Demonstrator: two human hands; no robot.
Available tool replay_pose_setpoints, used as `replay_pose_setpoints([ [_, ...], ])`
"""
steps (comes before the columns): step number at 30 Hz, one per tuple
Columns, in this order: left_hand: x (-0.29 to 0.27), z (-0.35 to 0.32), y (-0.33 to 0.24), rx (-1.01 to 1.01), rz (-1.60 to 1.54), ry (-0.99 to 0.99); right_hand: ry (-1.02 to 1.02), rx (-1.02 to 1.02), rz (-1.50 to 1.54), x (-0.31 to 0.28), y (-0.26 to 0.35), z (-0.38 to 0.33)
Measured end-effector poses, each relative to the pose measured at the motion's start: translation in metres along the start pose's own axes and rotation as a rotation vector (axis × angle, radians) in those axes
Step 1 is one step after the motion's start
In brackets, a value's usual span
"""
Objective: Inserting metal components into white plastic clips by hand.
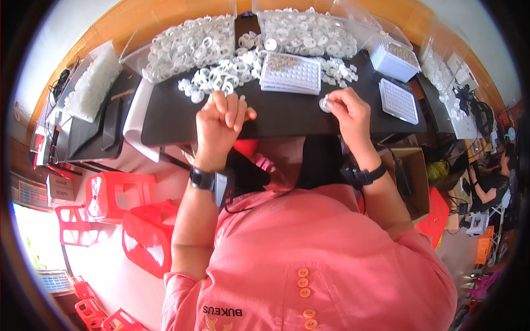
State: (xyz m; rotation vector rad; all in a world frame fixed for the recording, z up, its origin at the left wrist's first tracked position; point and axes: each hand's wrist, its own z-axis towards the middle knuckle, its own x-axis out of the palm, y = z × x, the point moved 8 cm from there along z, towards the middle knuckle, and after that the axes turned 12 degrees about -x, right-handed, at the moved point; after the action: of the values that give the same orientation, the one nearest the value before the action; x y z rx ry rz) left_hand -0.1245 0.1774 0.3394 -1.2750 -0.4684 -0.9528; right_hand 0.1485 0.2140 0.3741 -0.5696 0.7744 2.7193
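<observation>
My right hand [353, 113] pinches a small clear, round plastic part [325, 105] between thumb and fingertips, just above the black table near its front edge. To its left, my left hand [223, 118] is raised with its fingers curled in. A speck of white shows by its fingertips, too small to name. Beyond that hand lies a loose heap of white ring-shaped plastic pieces [221, 76]. Between the hands and farther back sits a stack of white trays [301, 83] with rows of round holes; small brownish pieces lie at its far left part.
Large clear bins of rings [190, 47] and of similar round parts [309, 34] line the table's back. At the right are a white box of small brownish pieces [395, 59] and another holed tray [398, 101]. Red stools [146, 237] stand at left; another person [488, 185] sits far right.
</observation>
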Motion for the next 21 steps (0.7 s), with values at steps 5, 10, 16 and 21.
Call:
replay_pose_setpoints([
  [5,0.0014,-0.0026,-0.002,-0.004,0.058,0.017,-0.012,-0.008,0.022,0.0026,-0.0003,-0.0002],
  [10,0.0012,-0.004,-0.0018,-0.013,0.046,0.01,-0.012,-0.012,0.019,0.0038,-0.001,-0.0035],
  [16,-0.0008,-0.0047,-0.0008,-0.014,0.073,0.013,-0.024,0.003,0.045,0.0011,0.0001,-0.004],
  [21,0.0002,-0.0018,-0.0007,-0.029,0.065,0.053,-0.023,-0.019,0.053,0.002,-0.0007,-0.003],
])
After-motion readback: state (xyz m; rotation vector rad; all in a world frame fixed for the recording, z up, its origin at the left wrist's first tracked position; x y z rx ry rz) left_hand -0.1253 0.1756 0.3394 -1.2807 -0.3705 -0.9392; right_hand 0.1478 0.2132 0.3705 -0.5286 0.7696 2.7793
